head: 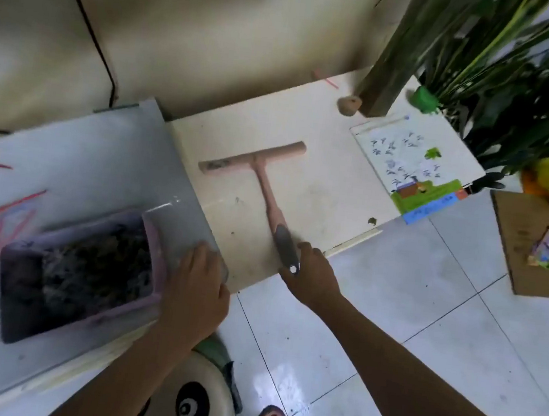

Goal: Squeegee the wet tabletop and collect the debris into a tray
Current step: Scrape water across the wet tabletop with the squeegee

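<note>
Cream, smooth tabletop (320, 185) meets glossy white floor tiles (423, 327). On it lies the pink T-shaped squeegee (263, 172), flat, its grey grip held in the right hand's (313, 275) curled fingers. The left hand (195, 287) rests straight fingers on the pink rectangular tray (154, 262) of dark debris. A picture sheet (411, 168) lies beyond.

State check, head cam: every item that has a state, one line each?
squeegee: flat on the cream tabletop, blade at the far end
tray: on the pale grey surface, holding dark debris
right hand: holds the squeegee's handle end
left hand: on the tray's right end, grip unclear
tabletop: a few dark specks; wetness not discernible
cardboard box: open, on the floor
</note>
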